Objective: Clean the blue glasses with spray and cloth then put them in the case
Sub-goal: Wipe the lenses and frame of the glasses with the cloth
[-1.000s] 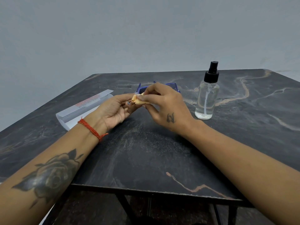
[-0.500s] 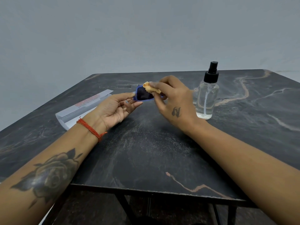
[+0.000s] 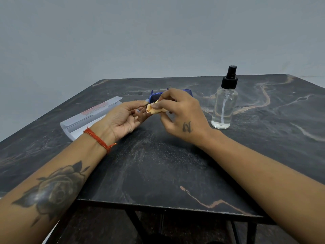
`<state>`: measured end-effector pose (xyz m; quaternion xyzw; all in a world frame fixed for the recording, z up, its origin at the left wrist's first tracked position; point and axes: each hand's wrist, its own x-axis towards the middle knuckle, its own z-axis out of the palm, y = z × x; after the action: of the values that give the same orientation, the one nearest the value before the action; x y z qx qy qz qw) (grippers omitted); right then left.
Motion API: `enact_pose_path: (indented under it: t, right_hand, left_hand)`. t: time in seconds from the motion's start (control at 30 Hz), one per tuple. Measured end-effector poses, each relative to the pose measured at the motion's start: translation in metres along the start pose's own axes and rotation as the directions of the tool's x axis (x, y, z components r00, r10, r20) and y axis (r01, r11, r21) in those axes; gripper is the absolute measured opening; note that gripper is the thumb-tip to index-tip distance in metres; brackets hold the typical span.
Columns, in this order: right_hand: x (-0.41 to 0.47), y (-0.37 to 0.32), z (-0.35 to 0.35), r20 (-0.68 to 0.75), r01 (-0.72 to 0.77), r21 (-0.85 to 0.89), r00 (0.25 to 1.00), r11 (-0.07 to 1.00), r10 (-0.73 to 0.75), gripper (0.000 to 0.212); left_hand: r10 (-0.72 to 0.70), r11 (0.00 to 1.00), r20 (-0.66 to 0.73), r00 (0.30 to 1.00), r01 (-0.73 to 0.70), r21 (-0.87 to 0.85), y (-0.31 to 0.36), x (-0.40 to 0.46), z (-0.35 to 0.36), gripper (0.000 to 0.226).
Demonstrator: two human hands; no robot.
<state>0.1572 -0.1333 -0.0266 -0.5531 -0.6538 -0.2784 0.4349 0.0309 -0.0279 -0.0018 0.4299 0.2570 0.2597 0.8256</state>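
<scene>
The blue glasses (image 3: 154, 97) are held above the middle of the table, mostly hidden behind my fingers; only the frame's top and part of a dark lens show. My left hand (image 3: 123, 118) grips them at their left end. My right hand (image 3: 177, 113) pinches a small yellow cloth (image 3: 153, 109) against the left lens. A clear spray bottle (image 3: 224, 106) with a black pump top stands upright to the right of my right hand. The white glasses case (image 3: 88, 117) lies open on the table to the left, behind my left wrist.
The dark marbled table (image 3: 158, 173) has its front edge near me, with black metal legs below. A plain grey wall fills the background. Both forearms reach in from the lower corners.
My right hand with the cloth has slid back left along the glasses, covering the lens that showed half a second ago. My left hand has barely moved.
</scene>
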Motion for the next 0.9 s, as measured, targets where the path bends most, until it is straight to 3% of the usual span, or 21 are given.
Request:
enact_pose_path:
  t: [0.1,0.3,0.43,0.6,0.77,0.9]
  right_hand:
    - [-0.0006,0.0025,-0.0023,-0.043,-0.064,-0.028,0.997,0.998,0.062,0.017]
    - [0.0003,0.0067,-0.0038,-0.164,-0.178,-0.036,0.972,0.983,0.169,0.019]
    - [0.0014,0.0063,-0.0023,-0.166,-0.134,-0.044,0.978,0.990,0.125,0.027]
    - [0.0022,0.0018,-0.0003,-0.096,-0.037,-0.063,0.995,0.997,0.031,0.027]
    - [0.0010,0.0000,0.0020,-0.005,0.050,-0.037,0.999,0.998,-0.051,0.023]
    - [-0.0008,0.0040,0.0008,0.006,0.023,-0.025,1.000,0.999,-0.023,0.022]
  left_hand:
    - [-0.007,1.000,-0.023,1.000,0.007,0.002,0.0011,-0.0009,0.0005,0.010]
    - [0.005,1.000,-0.025,1.000,-0.006,-0.007,0.0011,-0.0025,0.0012,0.007]
    - [0.012,1.000,-0.040,0.999,-0.012,0.006,0.0008,-0.0023,0.0009,0.018]
    - [0.019,0.999,-0.017,1.000,-0.019,0.046,0.0009,-0.0026,0.0023,0.015]
    - [0.031,0.998,0.034,0.999,-0.033,0.054,0.0003,-0.0012,0.0007,0.038]
    - [0.053,0.998,-0.024,0.998,-0.052,0.040,0.0020,0.0019,-0.0018,0.021]
